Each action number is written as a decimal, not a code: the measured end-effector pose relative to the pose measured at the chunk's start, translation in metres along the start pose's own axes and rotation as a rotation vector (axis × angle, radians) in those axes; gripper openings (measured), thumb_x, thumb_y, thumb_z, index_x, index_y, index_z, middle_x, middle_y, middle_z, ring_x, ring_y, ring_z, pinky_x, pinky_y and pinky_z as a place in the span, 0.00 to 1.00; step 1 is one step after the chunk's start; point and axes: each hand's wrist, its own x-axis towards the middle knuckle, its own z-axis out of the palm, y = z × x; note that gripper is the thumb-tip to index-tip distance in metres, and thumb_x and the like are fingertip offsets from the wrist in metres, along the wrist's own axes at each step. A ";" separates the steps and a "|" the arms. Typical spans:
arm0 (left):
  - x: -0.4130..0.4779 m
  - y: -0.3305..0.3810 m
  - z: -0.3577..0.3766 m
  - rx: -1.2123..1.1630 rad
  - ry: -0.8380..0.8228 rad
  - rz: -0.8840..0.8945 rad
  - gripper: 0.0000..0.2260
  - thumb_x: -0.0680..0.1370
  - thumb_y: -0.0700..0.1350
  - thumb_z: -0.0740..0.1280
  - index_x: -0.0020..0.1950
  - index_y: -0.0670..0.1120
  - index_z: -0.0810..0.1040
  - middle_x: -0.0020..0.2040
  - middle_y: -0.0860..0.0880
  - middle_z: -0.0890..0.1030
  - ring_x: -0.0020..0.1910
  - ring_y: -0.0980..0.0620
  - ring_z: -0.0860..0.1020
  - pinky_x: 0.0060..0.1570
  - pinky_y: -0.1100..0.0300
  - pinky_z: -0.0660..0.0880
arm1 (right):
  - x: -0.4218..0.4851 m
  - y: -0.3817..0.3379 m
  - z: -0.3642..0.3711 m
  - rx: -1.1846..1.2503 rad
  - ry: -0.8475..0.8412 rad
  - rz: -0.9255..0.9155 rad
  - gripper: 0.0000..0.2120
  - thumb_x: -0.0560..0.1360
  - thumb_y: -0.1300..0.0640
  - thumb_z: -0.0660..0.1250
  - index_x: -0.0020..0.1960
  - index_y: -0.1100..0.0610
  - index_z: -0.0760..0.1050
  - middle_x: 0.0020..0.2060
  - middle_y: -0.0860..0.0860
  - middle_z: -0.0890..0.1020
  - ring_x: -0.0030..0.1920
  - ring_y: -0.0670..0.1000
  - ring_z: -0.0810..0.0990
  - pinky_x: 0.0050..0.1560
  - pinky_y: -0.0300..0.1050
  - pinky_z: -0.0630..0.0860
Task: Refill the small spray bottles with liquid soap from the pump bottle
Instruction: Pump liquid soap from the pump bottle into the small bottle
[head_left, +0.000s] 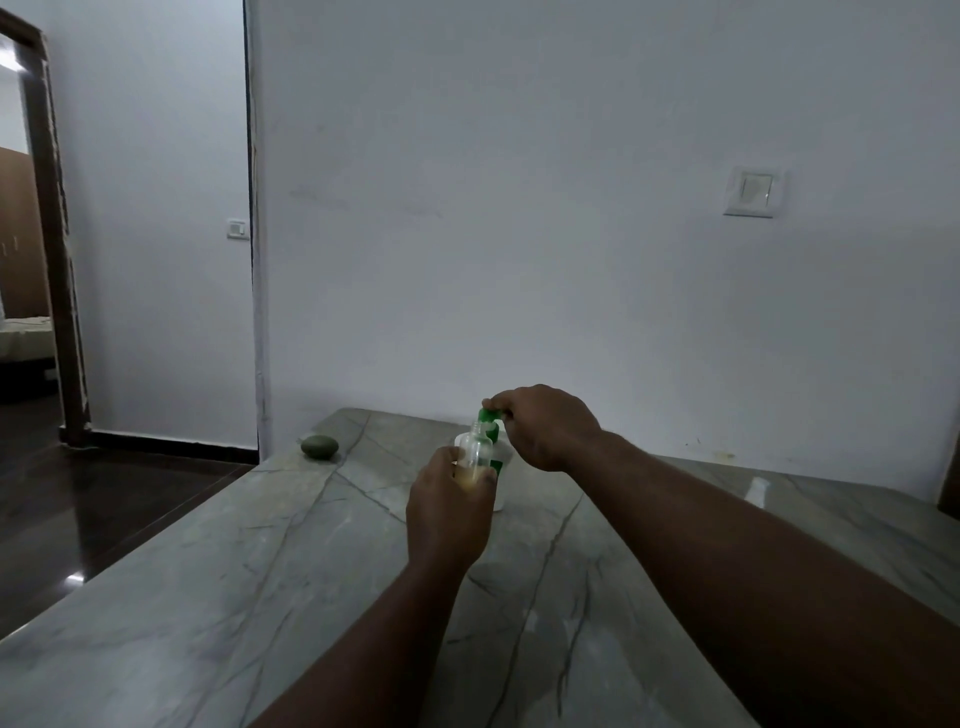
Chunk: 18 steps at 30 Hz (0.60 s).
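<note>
The small spray bottle (475, 448) is gripped upright in the left hand (449, 512), its neck just at 6 o'clock from the green pump head (487, 415). That head is gripped by fingers of the right hand (545, 428).

Left hand (448, 512) grips small bottle (477, 453); right hand (545, 427) on green pump (489, 415).

A grey, dark-veined marble table (260, 571) runs up to a plain white wall (519, 208). Near its far left corner lies a rounded grey-green lump (319, 447). One switch plate (754, 190) sits on the wall at right, and a smaller switch (237, 228) is mounted near the dark-framed doorway (52, 234), above a glossy dark floor (104, 493).
</note>
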 end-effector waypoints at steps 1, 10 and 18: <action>0.000 0.001 0.000 -0.004 0.003 0.002 0.08 0.78 0.52 0.73 0.54 0.55 0.76 0.44 0.57 0.81 0.43 0.58 0.79 0.38 0.59 0.75 | 0.000 0.001 -0.001 0.002 0.006 -0.006 0.21 0.82 0.56 0.57 0.71 0.42 0.75 0.69 0.47 0.79 0.66 0.54 0.77 0.61 0.51 0.76; 0.003 0.000 0.002 -0.008 0.007 0.007 0.10 0.78 0.52 0.73 0.57 0.54 0.77 0.46 0.57 0.80 0.44 0.57 0.79 0.41 0.58 0.78 | 0.006 0.009 -0.007 0.104 -0.020 -0.020 0.17 0.82 0.51 0.62 0.69 0.46 0.77 0.68 0.47 0.79 0.66 0.53 0.77 0.64 0.51 0.75; 0.003 0.001 0.003 -0.022 0.004 -0.017 0.13 0.78 0.52 0.74 0.59 0.54 0.77 0.48 0.57 0.80 0.44 0.59 0.79 0.38 0.63 0.73 | 0.009 0.010 0.011 0.219 0.080 -0.009 0.12 0.77 0.52 0.72 0.58 0.50 0.74 0.52 0.48 0.82 0.50 0.54 0.80 0.51 0.53 0.78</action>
